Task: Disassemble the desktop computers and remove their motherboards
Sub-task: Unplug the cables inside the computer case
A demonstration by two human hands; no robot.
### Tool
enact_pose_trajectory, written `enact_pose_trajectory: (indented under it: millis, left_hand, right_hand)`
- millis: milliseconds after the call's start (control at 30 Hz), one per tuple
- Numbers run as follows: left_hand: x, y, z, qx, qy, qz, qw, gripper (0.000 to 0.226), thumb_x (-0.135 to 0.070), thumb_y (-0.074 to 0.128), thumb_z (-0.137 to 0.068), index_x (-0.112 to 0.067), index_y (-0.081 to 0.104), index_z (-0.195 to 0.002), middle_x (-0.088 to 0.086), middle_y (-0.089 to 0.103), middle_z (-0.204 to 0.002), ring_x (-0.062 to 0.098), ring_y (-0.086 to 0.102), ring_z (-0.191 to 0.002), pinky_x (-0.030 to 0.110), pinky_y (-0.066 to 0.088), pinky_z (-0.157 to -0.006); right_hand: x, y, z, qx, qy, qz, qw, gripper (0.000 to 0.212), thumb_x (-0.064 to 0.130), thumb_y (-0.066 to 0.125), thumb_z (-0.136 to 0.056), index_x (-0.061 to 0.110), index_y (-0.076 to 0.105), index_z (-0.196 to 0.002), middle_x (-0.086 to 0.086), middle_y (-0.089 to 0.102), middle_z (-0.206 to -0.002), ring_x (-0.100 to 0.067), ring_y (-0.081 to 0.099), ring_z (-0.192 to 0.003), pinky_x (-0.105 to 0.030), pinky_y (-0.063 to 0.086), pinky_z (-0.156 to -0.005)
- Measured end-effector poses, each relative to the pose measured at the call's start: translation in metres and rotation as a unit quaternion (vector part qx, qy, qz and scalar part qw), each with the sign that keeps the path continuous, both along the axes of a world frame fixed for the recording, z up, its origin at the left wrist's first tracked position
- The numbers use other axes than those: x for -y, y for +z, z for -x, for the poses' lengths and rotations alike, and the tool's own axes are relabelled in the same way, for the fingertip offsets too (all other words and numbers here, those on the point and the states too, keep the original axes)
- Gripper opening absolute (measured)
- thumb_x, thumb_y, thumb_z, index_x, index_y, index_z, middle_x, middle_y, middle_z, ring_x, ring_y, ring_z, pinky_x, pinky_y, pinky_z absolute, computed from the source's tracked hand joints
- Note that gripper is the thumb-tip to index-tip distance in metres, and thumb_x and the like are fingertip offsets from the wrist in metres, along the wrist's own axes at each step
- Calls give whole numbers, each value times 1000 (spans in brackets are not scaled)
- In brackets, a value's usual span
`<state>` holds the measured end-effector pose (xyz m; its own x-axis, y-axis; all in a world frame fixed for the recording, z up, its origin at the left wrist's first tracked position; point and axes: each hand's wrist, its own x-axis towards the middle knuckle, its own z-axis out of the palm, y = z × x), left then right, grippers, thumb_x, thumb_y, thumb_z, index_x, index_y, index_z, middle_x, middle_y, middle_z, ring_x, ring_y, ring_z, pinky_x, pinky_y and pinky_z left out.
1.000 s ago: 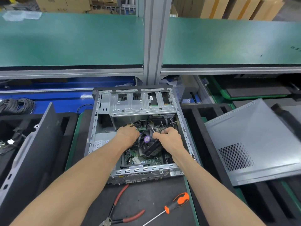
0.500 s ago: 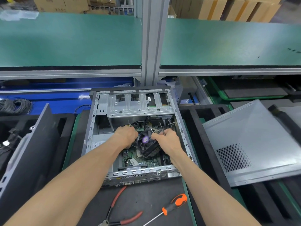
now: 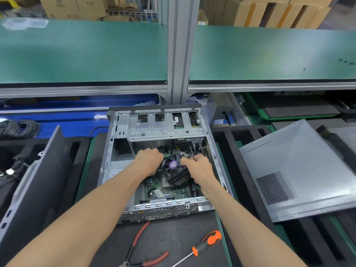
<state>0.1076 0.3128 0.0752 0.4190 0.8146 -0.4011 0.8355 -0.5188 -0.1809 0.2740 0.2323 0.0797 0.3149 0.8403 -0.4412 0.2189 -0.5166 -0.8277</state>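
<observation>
An open desktop case (image 3: 113, 151) lies flat on a black mat, its green motherboard (image 3: 163, 190) showing inside. A black CPU cooler (image 3: 176, 173) with a purple hub sticker is tilted up off the board, its fins lifted at the near right. My right hand (image 3: 198, 167) grips the cooler's right side. My left hand (image 3: 151, 159) has its fingers curled round the cooler's left edge among cables. A metal drive cage (image 3: 165, 126) spans the case's far end.
A screwdriver (image 3: 204, 245) with an orange-and-black handle and red-handled pliers (image 3: 142, 249) lie on the mat in front of the case. A loose grey side panel (image 3: 300, 170) leans at the right. A dark panel (image 3: 38, 176) leans at the left. Coiled cables (image 3: 19, 126) sit far left.
The cooler has come up off the motherboard and tilted, showing its fan and purple sticker. Both hands stay on it and have shifted slightly.
</observation>
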Motion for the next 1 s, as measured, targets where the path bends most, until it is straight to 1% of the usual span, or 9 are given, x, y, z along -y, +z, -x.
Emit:
enact_pose_trajectory:
  millis: [167,267,367,433,500,600,700,833,1000]
  left_hand:
    - [0,13,4,62,58,6,996,16,-1,56,-86,-13,48,-93,5,40,-86,29,47,-82,39,41,-69]
    - [-8,20,10,139,80,45,986,14,2,52,-86,-9,58,-91,13,56,-105,31,53,-85,38,43,-69]
    - [-17,26,17,231,91,85,965,35,9,45,-83,-4,73,-98,5,68,-100,31,61,-93,30,47,-70]
    - [-19,33,22,292,131,117,940,50,12,40,-82,-6,71,-116,-4,66,-110,27,63,-101,24,46,-74]
    - [-19,39,26,355,171,153,906,54,13,37,-82,-7,69,-120,5,72,-113,17,66,-83,21,48,-67]
    - [-17,47,28,438,218,185,852,55,15,32,-81,-18,73,-99,-3,75,-70,9,64,-56,16,43,-44]
    - [-15,55,27,505,246,217,798,56,16,29,-82,-18,73,-85,5,76,-75,18,71,-60,23,53,-50]
    - [-17,62,20,575,262,226,741,25,11,33,-81,17,57,-81,2,62,-59,10,51,-51,35,60,-60]
    - [-19,80,-10,646,267,179,692,24,17,49,-76,-1,45,-61,12,43,-68,22,51,-65,31,52,-53]
  right_hand:
    - [2,4,0,-30,1,-1,1000,33,38,70,-69,18,50,-84,-1,47,-72,-19,43,-64,-34,35,-56]
    - [4,6,-1,-95,-10,8,995,33,33,70,-75,13,56,-97,-3,53,-81,-14,47,-56,-28,34,-45]
    - [4,8,0,-149,-15,4,989,31,31,69,-79,13,61,-104,-4,57,-93,-14,49,-52,-26,31,-42]
    - [4,10,0,-176,-16,-4,984,33,33,68,-77,11,62,-101,-6,57,-96,-16,51,-52,-27,29,-42]
    - [5,11,0,-207,-17,-16,978,32,34,67,-76,11,62,-98,-7,57,-95,-17,51,-52,-27,28,-41]
    - [7,14,2,-239,-24,-29,970,32,33,66,-79,11,64,-102,-8,60,-95,-18,52,-54,-26,28,-40]
    - [8,20,3,-258,-32,-37,965,38,36,66,-77,10,65,-105,-9,60,-94,-17,52,-52,-24,29,-38]
    - [8,33,0,-292,-48,-75,952,28,32,64,-85,9,63,-101,-12,61,-86,-17,52,-51,-23,27,-36]
    - [9,57,-18,-305,-96,-111,941,18,27,59,-93,10,63,-94,-13,61,-78,-19,50,-50,-24,25,-36]
